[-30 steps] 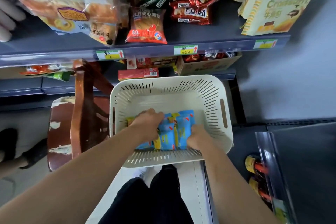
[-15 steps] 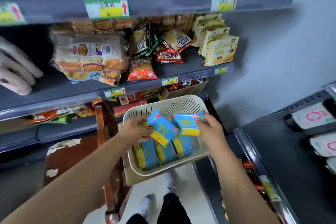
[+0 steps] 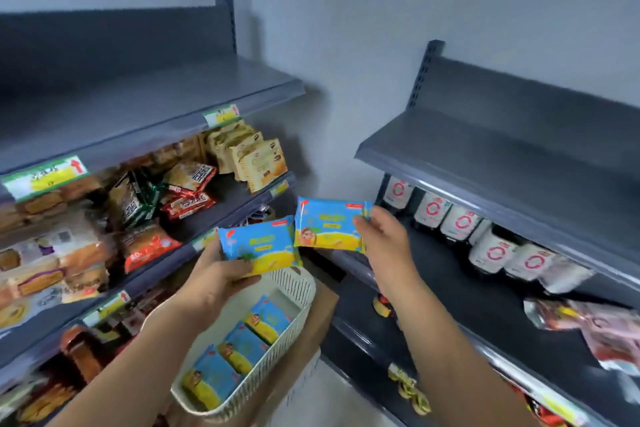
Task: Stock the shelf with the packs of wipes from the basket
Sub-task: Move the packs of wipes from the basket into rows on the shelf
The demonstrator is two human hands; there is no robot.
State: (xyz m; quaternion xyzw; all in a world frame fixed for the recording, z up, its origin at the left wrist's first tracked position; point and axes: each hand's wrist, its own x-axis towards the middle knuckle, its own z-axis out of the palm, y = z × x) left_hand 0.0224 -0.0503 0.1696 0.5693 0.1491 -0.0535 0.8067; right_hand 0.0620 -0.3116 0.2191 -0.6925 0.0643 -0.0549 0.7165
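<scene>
Raised higher above the basket [image 3: 291,333] than half a second ago. Gripping first pack [image 3: 259,244] at frame centre in left hand [image 3: 214,274], thumb on its face. Pinching second pack [image 3: 330,224] by its right edge in right hand [image 3: 384,236], near the shelf [image 3: 467,305] at right.

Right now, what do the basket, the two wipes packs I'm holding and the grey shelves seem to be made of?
Basket: probably moulded plastic, cream, matte; evenly slotted walls and a rounded rim.
Left pack and right pack: seemingly soft plastic film, printed blue and yellow, with a faint sheen; flat sealed edges.
Shelf: probably painted sheet metal, grey, satin; thin folded front edge and a perforated upright.
</scene>
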